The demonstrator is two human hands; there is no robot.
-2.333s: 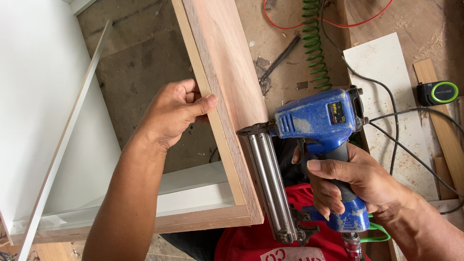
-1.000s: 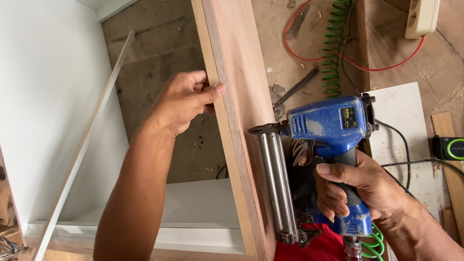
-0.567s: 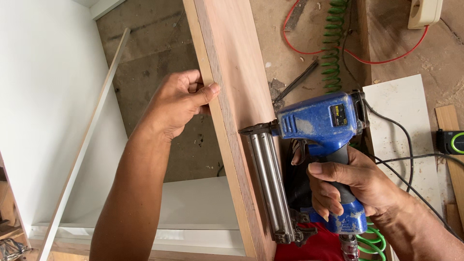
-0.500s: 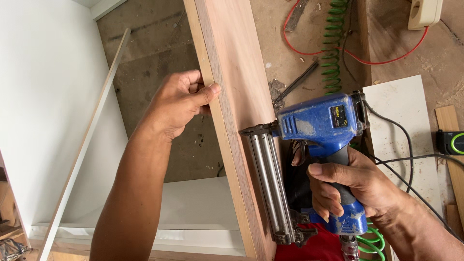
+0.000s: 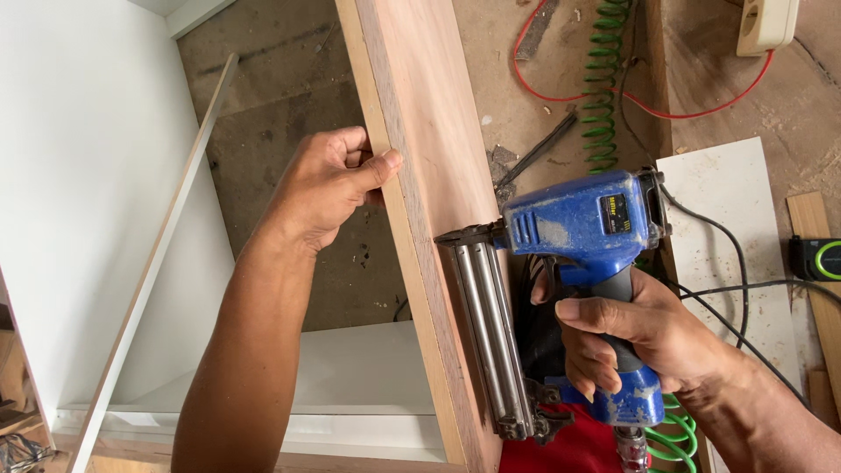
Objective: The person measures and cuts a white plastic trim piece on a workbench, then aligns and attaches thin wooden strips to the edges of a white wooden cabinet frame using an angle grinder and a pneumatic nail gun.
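- While my left hand point(image 5: 328, 188) curls over the edge of the wooden panel point(image 5: 420, 131), its fingers point(image 5: 385, 162) wrapped shut on that edge, my right hand point(image 5: 644, 337) is closed tight around the handle of the blue nail gun point(image 5: 578, 232).
- From the head camera, the gun's nose touches the panel's outer face, its metal magazine point(image 5: 491, 337) running alongside the board.
- The panel stands on edge as one side of a white-lined cabinet point(image 5: 88, 175).
- My left thumb sits near the nose; I judge a nail deflecting through the thin edge could catch it.
- The green coiled hose point(image 5: 604, 79) trails behind; a snag might tilt the nose.
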